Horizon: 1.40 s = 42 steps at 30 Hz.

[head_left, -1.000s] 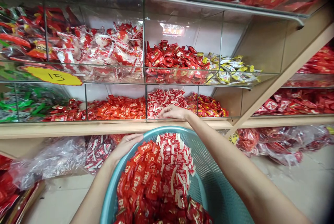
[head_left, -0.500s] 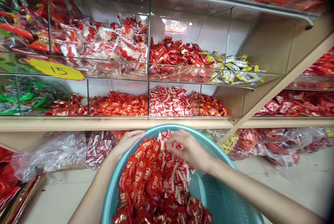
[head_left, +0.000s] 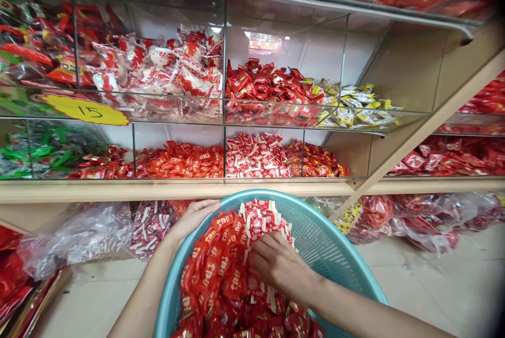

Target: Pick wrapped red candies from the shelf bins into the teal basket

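The left grip (head_left: 193, 221) grasped the far-left rim of the teal basket (head_left: 323, 238). Inside, orange-red candies (head_left: 215, 259) lay left of the red-and-white candies (head_left: 262, 217), whose pile stretched lengthwise from the far rim toward the near side, under and beyond the right grip (head_left: 278, 263), the nearer hand. Whether it, curled, held any, I couldn't tell; 0.5 seconds earlier it was nearer that rim.

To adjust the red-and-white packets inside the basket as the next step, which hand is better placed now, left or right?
Probably the right hand: it is inside the basket, over the red-and-white packets. The left hand is at the basket's outer edge, seemingly steadying it.
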Motion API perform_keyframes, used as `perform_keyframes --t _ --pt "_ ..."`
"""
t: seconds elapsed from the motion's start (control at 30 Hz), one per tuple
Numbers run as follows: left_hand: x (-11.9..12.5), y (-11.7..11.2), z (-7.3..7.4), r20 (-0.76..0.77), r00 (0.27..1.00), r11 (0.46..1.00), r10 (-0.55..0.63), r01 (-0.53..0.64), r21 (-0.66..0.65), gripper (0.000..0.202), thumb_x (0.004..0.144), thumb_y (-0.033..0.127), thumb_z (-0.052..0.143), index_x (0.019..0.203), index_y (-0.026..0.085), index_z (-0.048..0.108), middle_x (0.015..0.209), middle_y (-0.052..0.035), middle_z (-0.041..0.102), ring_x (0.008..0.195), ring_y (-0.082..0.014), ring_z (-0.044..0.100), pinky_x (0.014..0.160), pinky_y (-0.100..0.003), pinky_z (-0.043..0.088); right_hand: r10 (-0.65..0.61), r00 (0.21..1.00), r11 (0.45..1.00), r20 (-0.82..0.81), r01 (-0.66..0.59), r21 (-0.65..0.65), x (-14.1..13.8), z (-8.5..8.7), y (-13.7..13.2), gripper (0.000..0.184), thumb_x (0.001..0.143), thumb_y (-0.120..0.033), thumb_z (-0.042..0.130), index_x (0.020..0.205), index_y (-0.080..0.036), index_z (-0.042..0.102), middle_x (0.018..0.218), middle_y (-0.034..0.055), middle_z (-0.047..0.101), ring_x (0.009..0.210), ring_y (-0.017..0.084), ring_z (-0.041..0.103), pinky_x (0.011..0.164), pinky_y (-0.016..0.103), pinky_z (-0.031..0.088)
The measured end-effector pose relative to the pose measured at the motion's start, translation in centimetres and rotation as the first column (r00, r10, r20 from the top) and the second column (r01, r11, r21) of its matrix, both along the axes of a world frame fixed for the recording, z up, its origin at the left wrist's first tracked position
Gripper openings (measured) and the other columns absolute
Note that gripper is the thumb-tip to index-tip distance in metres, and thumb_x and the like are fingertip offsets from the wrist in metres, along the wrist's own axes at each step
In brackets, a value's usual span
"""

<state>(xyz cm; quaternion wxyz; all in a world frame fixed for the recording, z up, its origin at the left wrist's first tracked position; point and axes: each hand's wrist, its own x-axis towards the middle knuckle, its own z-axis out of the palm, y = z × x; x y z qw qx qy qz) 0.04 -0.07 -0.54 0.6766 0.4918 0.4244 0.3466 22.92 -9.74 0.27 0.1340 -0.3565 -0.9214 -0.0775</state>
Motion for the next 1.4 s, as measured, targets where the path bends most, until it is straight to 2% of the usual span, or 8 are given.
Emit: perform_keyframes --t 0.13,0.3,0.4,0.57,0.97,1.2,1.3,1.4 --pt "0.0 0.1 0.0 0.0 1.0 1.0 0.001 -0.001 -0.004 0.032 0.079 0.033 0.056 0.104 0.014 0.06 0.09 -0.0046 0.069 0.081 -0.0184 0.064 0.081 -0.041 0.045 -0.036 0.993 0.999 -0.113 0.037 0.004 0.0 3.6 2.4 0.02 0.088 -0.028 0.042 0.081 -0.019 0.058 0.079 0.0039 0.059 0.077 0.016 0.047 0.07 0.031 0.031" --pt "0.0 0.2 0.1 -0.026 1.0 1.0 0.007 -0.007 -0.021 0.029 0.078 0.032 0.057 0.101 0.015 0.061 0.091 -0.004 0.068 0.077 -0.017 0.063 0.078 -0.04 0.046 -0.154 0.956 0.988 -0.251 0.149 -0.039 0.8 8.0 10.8 0.018 0.085 -0.024 0.045 0.087 -0.019 0.062 0.086 0.0064 0.06 0.085 0.019 0.049 0.075 0.032 0.033" --pt "0.0 0.2 0.3 -0.031 0.999 1.0 0.013 -0.013 -0.008 0.028 0.079 0.032 0.057 0.101 0.015 0.061 0.088 -0.0031 0.069 0.078 -0.0172 0.063 0.079 -0.04 0.045 -0.214 0.948 0.966 -0.236 0.171 -0.192 1.3 8.4 16.1 0.014 0.077 -0.019 0.055 0.088 -0.018 0.063 0.084 0.0051 0.061 0.079 0.017 0.051 0.071 0.028 0.035" --pt "0.0 0.2 0.1 -0.009 1.0 1.0 0.012 -0.011 0.012 0.028 0.078 0.032 0.057 0.1 0.015 0.062 0.087 -0.0031 0.07 0.079 -0.0177 0.064 0.081 -0.041 0.044 -0.365 0.929 0.793 -0.066 0.273 -0.544 1.0 6.8 20.6 0.02 0.058 -0.015 0.069 0.077 -0.017 0.065 0.062 -0.0022 0.056 0.059 0.011 0.048 0.055 0.021 0.034" --pt "0.1 0.1 0.3 0.029 0.999 1.0 0.02 -0.02 -0.016 0.034 0.075 0.034 0.06 0.104 0.015 0.062 0.092 -0.0052 0.071 0.084 -0.0199 0.065 0.084 -0.041 0.044 -0.403 0.894 0.74 -0.195 0.193 -0.645 0.6 4.5 21.8 0.01 0.053 -0.009 0.066 0.058 -0.015 0.059 0.054 -0.0043 0.053 0.053 0.008 0.045 0.053 0.02 0.034" --pt "0.2 -0.1 0.7 0.016 0.999 0.999 0.045 -0.044 -0.026 0.033 0.073 0.033 0.062 0.102 0.017 0.065 0.089 -0.0038 0.072 0.078 -0.0179 0.065 0.08 -0.034 0.045 -0.406 0.814 0.725 -0.416 0.01 -0.689 0.8 3.9 20.6 0.023 0.06 -0.03 0.068 0.066 -0.014 0.052 0.06 -0.003 0.055 0.056 0.008 0.049 0.054 0.02 0.039" --pt "0.1 0.0 0.8 -0.002 0.999 0.998 0.052 -0.052 -0.027 0.034 0.073 0.033 0.063 0.102 0.016 0.064 0.088 -0.004 0.072 0.078 -0.0177 0.065 0.081 -0.035 0.045 -0.438 0.716 0.724 -0.544 -0.078 -0.685 0.7 4.0 20.2 0.033 0.058 -0.039 0.07 0.069 -0.016 0.048 0.058 -0.0036 0.053 0.056 0.01 0.051 0.054 0.022 0.041" --pt "0.0 0.0 0.7 -0.017 0.998 0.998 0.057 -0.057 -0.027 0.033 0.074 0.032 0.062 0.103 0.015 0.063 0.089 -0.0042 0.072 0.079 -0.0171 0.065 0.083 -0.037 0.044 -0.443 0.482 0.79 -0.756 -0.188 -0.583 0.9 4.8 19.6 0.038 0.059 -0.041 0.069 0.079 -0.017 0.047 0.062 -0.0047 0.051 0.056 0.009 0.052 0.054 0.022 0.043"
